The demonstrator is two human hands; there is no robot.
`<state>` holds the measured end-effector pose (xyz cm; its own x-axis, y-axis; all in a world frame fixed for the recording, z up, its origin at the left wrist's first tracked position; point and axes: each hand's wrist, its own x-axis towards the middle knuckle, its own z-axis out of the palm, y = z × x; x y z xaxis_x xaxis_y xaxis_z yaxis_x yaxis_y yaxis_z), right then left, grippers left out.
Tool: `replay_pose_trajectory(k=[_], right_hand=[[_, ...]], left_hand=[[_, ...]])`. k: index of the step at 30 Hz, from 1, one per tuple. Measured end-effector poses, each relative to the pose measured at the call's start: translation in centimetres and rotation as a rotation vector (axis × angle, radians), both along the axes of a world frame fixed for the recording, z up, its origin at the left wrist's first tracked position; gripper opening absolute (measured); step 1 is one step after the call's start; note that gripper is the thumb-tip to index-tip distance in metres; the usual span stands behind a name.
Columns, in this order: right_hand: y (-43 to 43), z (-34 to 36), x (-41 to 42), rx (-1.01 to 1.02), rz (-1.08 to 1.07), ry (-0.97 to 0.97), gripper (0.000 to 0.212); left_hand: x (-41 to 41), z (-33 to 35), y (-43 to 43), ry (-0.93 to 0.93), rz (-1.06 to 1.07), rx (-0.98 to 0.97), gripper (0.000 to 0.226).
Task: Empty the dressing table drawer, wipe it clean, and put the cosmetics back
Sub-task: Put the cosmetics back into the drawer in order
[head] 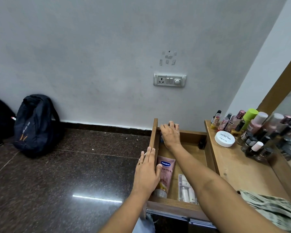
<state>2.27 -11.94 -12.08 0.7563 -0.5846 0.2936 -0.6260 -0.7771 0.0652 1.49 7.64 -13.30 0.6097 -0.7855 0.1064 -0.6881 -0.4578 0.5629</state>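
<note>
- Two hands are at the open drawer point(192, 148). The left hand point(147, 172) lies flat against the drawer's front panel, fingers straight, steadying it and grasping nothing.
- The right hand point(170, 134) reaches to the drawer's far corner by that panel, fingers curled over something small. Cannot tell what it is or whether it is gripped.
- A Vaseline tube point(165, 172) lies in the drawer against the front panel, just beside the left thumb. Its long axis runs along the panel, clear cap toward the person. It is pink with a blue logo and looks like a soft squeeze body.
- The left hand is nearer the tube; the right forearm crosses over the drawer's middle.
- A clear pouch point(186, 189) of small white bottles lies at the drawer's near end, and a small dark bottle point(202, 143) stands at its far end.
- Emptying looks partway done: nail polish bottles point(257, 147), a white tub point(225, 138) and a patterned cloth point(272, 207) sit outside the drawer on the tabletop point(233, 165).
</note>
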Motion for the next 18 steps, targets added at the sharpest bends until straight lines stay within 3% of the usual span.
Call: replay_pose_trajectory(k=[4,10,15,18], right_hand=[[0.1,0.2,-0.5,0.015,-0.018,-0.029,0.036],[0.5,2.5,-4.1,-0.041,-0.003,-0.269,0.040],[-1.0,6.4,-9.0,-0.155,-0.134,-0.433,0.034],[-2.1,8.8,-11.8,-0.215,-0.322,-0.514,0.031]], left_hand=[[0.0,0.1,0.0,0.000,0.000,0.006,0.061],[-0.2,0.5,0.1,0.001,0.009,0.013,0.061],[-0.1,0.5,0.1,-0.011,0.020,0.029,0.062],[-0.3,0.5,0.0,-0.023,0.019,0.038,0.063]])
